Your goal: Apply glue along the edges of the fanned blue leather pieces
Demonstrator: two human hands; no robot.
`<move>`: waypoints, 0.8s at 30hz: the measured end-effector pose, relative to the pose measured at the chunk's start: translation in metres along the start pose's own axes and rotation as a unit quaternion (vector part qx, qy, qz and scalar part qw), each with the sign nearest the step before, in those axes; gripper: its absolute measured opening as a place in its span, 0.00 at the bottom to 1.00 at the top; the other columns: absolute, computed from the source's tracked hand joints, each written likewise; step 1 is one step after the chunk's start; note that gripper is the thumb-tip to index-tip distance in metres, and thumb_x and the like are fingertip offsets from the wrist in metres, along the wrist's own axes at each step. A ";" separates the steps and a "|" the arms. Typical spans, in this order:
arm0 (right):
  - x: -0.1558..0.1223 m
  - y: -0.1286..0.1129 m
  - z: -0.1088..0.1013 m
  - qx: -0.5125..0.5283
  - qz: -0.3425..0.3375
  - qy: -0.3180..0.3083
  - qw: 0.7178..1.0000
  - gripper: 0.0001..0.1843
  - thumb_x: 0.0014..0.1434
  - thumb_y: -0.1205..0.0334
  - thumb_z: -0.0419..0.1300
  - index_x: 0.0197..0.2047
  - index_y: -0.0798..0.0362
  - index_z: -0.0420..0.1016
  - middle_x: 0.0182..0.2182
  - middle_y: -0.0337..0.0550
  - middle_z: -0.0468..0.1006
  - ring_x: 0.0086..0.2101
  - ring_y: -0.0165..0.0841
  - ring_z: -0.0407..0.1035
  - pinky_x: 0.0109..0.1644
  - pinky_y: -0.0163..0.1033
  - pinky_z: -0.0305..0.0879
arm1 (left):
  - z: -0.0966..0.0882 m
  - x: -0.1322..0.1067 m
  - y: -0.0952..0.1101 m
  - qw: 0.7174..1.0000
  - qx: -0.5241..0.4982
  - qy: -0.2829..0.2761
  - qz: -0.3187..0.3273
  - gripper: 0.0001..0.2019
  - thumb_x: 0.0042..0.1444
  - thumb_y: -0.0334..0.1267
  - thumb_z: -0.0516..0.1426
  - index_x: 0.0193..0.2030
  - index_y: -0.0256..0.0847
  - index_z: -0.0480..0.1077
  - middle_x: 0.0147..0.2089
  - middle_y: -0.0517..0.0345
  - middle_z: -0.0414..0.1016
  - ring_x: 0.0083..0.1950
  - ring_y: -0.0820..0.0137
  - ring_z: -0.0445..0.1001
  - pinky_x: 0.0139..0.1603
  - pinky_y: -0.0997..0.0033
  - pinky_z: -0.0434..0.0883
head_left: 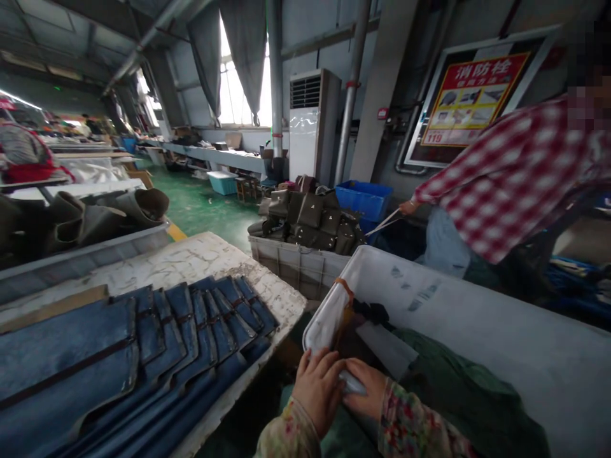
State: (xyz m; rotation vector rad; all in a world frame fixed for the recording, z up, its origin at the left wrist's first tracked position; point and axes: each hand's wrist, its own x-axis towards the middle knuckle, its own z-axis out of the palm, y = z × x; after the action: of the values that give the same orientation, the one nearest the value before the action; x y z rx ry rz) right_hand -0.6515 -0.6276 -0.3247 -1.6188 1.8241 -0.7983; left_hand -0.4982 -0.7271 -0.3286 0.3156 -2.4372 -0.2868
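Note:
My left hand [317, 385] and my right hand [365, 391] meet at the near corner rim of a large white plastic bin [477, 331]. Both hands have their fingers curled over the rim there. The left hand's fingers wrap the rim's outer side, the right hand pinches it from the inner side. Inside the bin lie dark green cloth [449, 381] and some black pieces [375, 313]. A brown band [344, 285] wraps the rim farther up.
Overlapping blue leather panels [143, 343] lie on a worn white table [200, 257] at left. A grey crate [296, 264] piled with dark bags [310, 219] stands ahead. A person in a red checked shirt [515, 172] bends at right, near a blue crate [365, 198].

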 end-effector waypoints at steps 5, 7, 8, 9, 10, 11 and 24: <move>-0.021 -0.010 -0.017 -0.017 0.037 -0.010 0.999 0.35 0.44 0.62 0.56 0.57 0.66 0.64 0.52 0.55 0.68 0.53 0.38 0.62 0.61 0.45 0.56 | 0.013 0.006 0.008 0.998 0.059 -0.011 0.017 0.16 0.59 0.41 0.51 0.54 0.48 0.66 0.50 0.62 0.73 0.57 0.69 0.66 0.64 0.62 0.53; -0.030 -0.006 -0.023 -0.011 0.046 -0.018 0.999 0.37 0.43 0.62 0.57 0.58 0.64 0.63 0.53 0.55 0.67 0.53 0.38 0.62 0.62 0.44 0.55 | 0.018 0.007 0.008 0.997 0.080 0.007 0.022 0.16 0.59 0.42 0.51 0.54 0.48 0.66 0.50 0.64 0.73 0.57 0.70 0.65 0.65 0.64 0.49; -0.033 -0.002 -0.025 -0.005 0.049 -0.020 0.999 0.37 0.44 0.61 0.58 0.58 0.64 0.63 0.53 0.55 0.67 0.53 0.39 0.62 0.61 0.44 0.56 | 0.021 0.008 0.008 0.996 0.088 0.017 0.025 0.16 0.59 0.42 0.51 0.54 0.49 0.66 0.50 0.64 0.73 0.56 0.71 0.65 0.65 0.65 0.47; -0.037 0.003 -0.027 0.002 0.049 -0.018 0.999 0.37 0.44 0.60 0.58 0.58 0.63 0.64 0.53 0.55 0.67 0.52 0.39 0.63 0.61 0.44 0.57 | 0.024 0.009 0.009 0.995 0.092 0.031 0.029 0.15 0.59 0.42 0.51 0.53 0.49 0.67 0.50 0.65 0.74 0.56 0.71 0.65 0.66 0.66 0.44; -0.039 0.008 -0.029 0.007 0.049 -0.014 0.999 0.37 0.44 0.58 0.59 0.58 0.62 0.64 0.52 0.54 0.68 0.52 0.39 0.64 0.60 0.44 0.58 | 0.026 0.010 0.009 0.994 0.093 0.047 0.031 0.15 0.60 0.42 0.50 0.52 0.49 0.68 0.49 0.65 0.74 0.56 0.72 0.65 0.67 0.66 0.42; -0.042 0.014 -0.030 0.012 0.047 -0.009 0.999 0.38 0.43 0.57 0.60 0.58 0.61 0.64 0.51 0.54 0.68 0.51 0.39 0.64 0.59 0.44 0.59 | 0.029 0.011 0.009 0.993 0.097 0.056 0.039 0.14 0.60 0.42 0.50 0.52 0.50 0.68 0.50 0.66 0.74 0.56 0.72 0.65 0.67 0.66 0.39; -0.071 0.022 -0.065 -0.044 0.098 -0.061 0.992 0.41 0.42 0.42 0.62 0.57 0.51 0.65 0.48 0.50 0.70 0.46 0.44 0.67 0.49 0.44 0.63 | 0.045 0.030 -0.004 0.951 0.194 0.108 0.217 0.16 0.57 0.43 0.52 0.50 0.45 0.71 0.47 0.63 0.77 0.49 0.72 0.70 0.70 0.67 0.33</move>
State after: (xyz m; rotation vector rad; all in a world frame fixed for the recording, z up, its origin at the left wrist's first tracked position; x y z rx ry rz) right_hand -0.7071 -0.5504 -0.2966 -1.4786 1.9177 -0.5263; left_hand -0.5485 -0.7345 -0.3464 -0.0293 -2.2549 0.4025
